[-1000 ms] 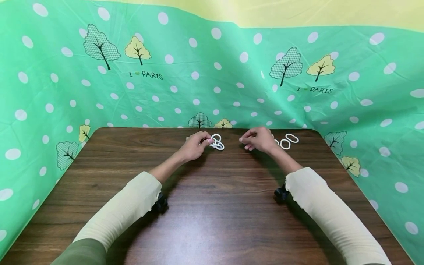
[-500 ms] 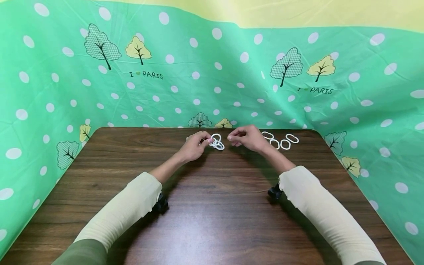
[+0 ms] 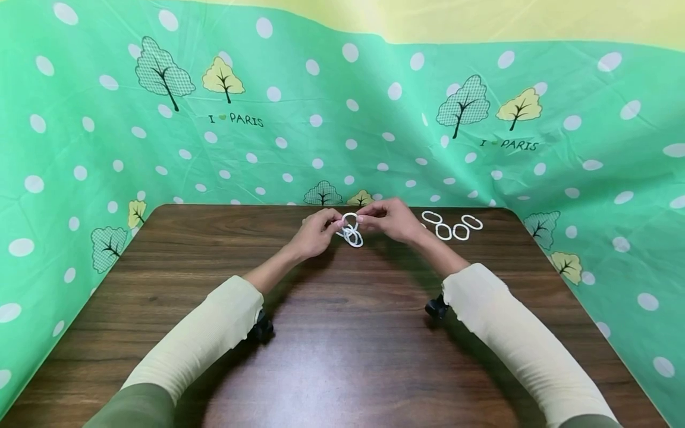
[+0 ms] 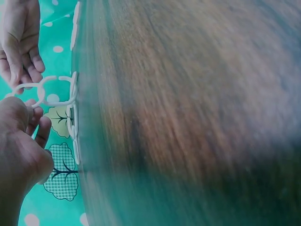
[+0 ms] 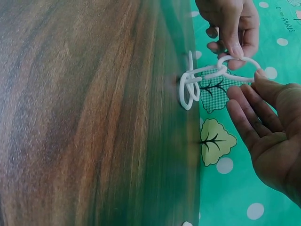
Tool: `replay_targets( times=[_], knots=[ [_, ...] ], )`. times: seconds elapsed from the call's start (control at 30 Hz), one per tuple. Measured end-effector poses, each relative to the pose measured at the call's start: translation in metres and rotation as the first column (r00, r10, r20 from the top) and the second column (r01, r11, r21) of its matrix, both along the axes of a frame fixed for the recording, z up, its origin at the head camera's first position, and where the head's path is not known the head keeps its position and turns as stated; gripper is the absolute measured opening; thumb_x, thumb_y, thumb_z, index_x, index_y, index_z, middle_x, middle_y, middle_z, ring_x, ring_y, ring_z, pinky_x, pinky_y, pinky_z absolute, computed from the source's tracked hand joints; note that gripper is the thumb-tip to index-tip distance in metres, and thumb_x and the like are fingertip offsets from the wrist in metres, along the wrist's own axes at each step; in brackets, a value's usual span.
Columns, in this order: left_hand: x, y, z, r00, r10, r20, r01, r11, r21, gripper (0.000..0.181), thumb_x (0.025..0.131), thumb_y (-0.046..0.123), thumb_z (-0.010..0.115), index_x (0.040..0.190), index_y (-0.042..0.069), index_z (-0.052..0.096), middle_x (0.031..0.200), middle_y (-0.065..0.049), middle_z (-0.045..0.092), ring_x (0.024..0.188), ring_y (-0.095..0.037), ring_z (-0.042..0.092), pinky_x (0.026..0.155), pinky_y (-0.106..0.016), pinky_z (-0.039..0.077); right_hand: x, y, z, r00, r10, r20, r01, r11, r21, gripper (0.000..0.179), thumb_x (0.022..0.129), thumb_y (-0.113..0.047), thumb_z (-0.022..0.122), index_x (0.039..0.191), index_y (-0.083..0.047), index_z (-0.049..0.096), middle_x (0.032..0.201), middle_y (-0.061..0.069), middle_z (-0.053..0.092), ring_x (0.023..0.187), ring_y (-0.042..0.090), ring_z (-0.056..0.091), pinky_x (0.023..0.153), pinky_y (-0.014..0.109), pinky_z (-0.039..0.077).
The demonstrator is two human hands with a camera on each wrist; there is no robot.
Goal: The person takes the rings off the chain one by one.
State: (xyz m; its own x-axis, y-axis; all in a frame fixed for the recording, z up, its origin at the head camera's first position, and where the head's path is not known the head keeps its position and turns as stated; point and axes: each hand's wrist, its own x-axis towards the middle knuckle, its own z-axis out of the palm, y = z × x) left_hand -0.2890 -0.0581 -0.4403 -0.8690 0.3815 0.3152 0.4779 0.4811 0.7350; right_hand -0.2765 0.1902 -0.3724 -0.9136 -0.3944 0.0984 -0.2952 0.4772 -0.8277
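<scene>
A white plastic chain link (image 3: 350,214) is held up near the table's far edge. My left hand (image 3: 316,233) pinches it from the left between thumb and fingertips. On its other side my right hand (image 3: 393,220) pinches it, thumb on the rim and lower fingers extended in the right wrist view. From it hangs a second link (image 4: 61,102) with a small gap in its side, which joins more white links (image 5: 185,94) at the tabletop. Part of the held link is hidden by my fingers.
Several loose white links (image 3: 461,232) lie on the brown wooden table (image 3: 342,333), to the right of my right hand. Close behind the table's far edge hangs a green dotted cloth (image 3: 289,160) printed with trees.
My right hand has moved left from beside the loose links and now grips the held link. The left hand stays nearly in place. The upper link has turned slightly, and the joined links have shifted.
</scene>
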Motion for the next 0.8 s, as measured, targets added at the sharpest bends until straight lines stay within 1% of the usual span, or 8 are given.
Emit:
replay_targets(
  times=[0.07, 0.1, 0.2, 0.37, 0.5, 0.6, 0.7, 0.8],
  knots=[
    [0.009, 0.002, 0.01, 1.0, 0.006, 0.013, -0.006, 1.0, 0.006, 0.022, 0.115, 0.026, 0.066, 0.113, 0.007, 0.078, 0.117, -0.009, 0.078, 0.11, -0.024, 0.07, 0.103, -0.045, 0.055, -0.001, -0.001, 0.0, 0.999, -0.003, -0.034, 0.004, 1.0, 0.022, 0.028, 0.105, -0.014, 0.082, 0.126, 0.005, 0.082, 0.112, 0.021, 0.086, 0.098, 0.031, 0.083, 0.089, 0.034, 0.067],
    [0.017, 0.006, 0.02, 0.999, 0.021, 0.03, -0.021, 1.0, -0.002, 0.019, 0.115, 0.02, 0.066, 0.115, 0.004, 0.077, 0.118, -0.012, 0.077, 0.111, -0.027, 0.07, 0.104, -0.047, 0.055, -0.001, -0.002, 0.0, 0.999, -0.004, -0.052, 0.006, 0.999, 0.032, 0.027, 0.104, -0.014, 0.083, 0.125, 0.004, 0.082, 0.111, 0.02, 0.086, 0.096, 0.028, 0.082, 0.086, 0.029, 0.064],
    [0.019, 0.008, 0.024, 0.998, 0.041, 0.051, -0.041, 0.999, -0.006, 0.019, 0.116, 0.018, 0.064, 0.116, 0.003, 0.077, 0.121, -0.014, 0.077, 0.114, -0.028, 0.069, 0.106, -0.048, 0.055, -0.002, -0.002, 0.0, 0.996, 0.001, -0.088, 0.003, 0.999, 0.043, 0.023, 0.105, -0.012, 0.082, 0.121, 0.004, 0.083, 0.107, 0.02, 0.086, 0.093, 0.023, 0.08, 0.082, 0.022, 0.06],
    [0.02, 0.01, 0.025, 0.996, 0.055, 0.066, -0.056, 0.998, 0.009, 0.021, 0.116, 0.019, 0.064, 0.12, 0.003, 0.077, 0.123, -0.014, 0.077, 0.116, -0.028, 0.07, 0.108, -0.047, 0.057, -0.002, -0.004, 0.001, 0.997, 0.013, -0.072, -0.015, 1.0, -0.025, 0.017, 0.106, -0.007, 0.078, 0.117, 0.006, 0.082, 0.106, 0.025, 0.083, 0.092, 0.034, 0.082, 0.088, 0.05, 0.069],
    [0.019, 0.01, 0.024, 0.995, 0.063, 0.08, -0.067, 0.997, 0.046, 0.022, 0.115, 0.018, 0.066, 0.124, 0.001, 0.077, 0.122, -0.015, 0.079, 0.112, -0.028, 0.072, 0.105, -0.045, 0.058, -0.002, -0.005, 0.002, 0.998, 0.018, -0.055, -0.021, 0.998, -0.057, 0.021, 0.108, -0.007, 0.076, 0.12, 0.011, 0.079, 0.109, 0.028, 0.08, 0.092, 0.034, 0.083, 0.091, 0.06, 0.067],
    [0.019, 0.008, 0.022, 0.994, 0.07, 0.088, -0.076, 0.995, 0.071, 0.023, 0.115, 0.021, 0.067, 0.125, 0.003, 0.078, 0.116, -0.013, 0.081, 0.107, -0.027, 0.072, 0.101, -0.043, 0.057, -0.003, -0.004, 0.002, 0.998, 0.012, -0.055, -0.015, 0.998, -0.056, 0.023, 0.108, -0.008, 0.076, 0.121, 0.011, 0.078, 0.11, 0.03, 0.08, 0.087, 0.021, 0.082, 0.091, 0.058, 0.068],
    [-0.001, 0.003, -0.004, 0.995, 0.082, 0.054, -0.087, 0.992, 0.093, 0.022, 0.113, 0.032, 0.07, 0.119, 0.013, 0.08, 0.108, -0.002, 0.082, 0.101, -0.019, 0.072, 0.095, -0.036, 0.055, -0.004, -0.003, 0.002, 0.998, 0.001, -0.056, -0.004, 0.999, -0.047, 0.023, 0.109, -0.01, 0.076, 0.121, 0.009, 0.078, 0.11, 0.031, 0.081, 0.082, 0.01, 0.079, 0.091, 0.058, 0.068],
    [-0.003, 0.001, -0.01, 0.993, 0.1, 0.063, -0.106, 0.99, 0.089, 0.018, 0.112, 0.033, 0.072, 0.114, 0.017, 0.08, 0.105, 0.002, 0.082, 0.099, -0.016, 0.071, 0.093, -0.035, 0.053, -0.005, -0.002, 0.003, 0.998, -0.015, -0.061, 0.014, 1.0, -0.022, 0.024, 0.11, -0.013, 0.076, 0.122, 0.008, 0.078, 0.109, 0.03, 0.082, 0.08, 0.006, 0.076, 0.089, 0.052, 0.069]
  ],
)
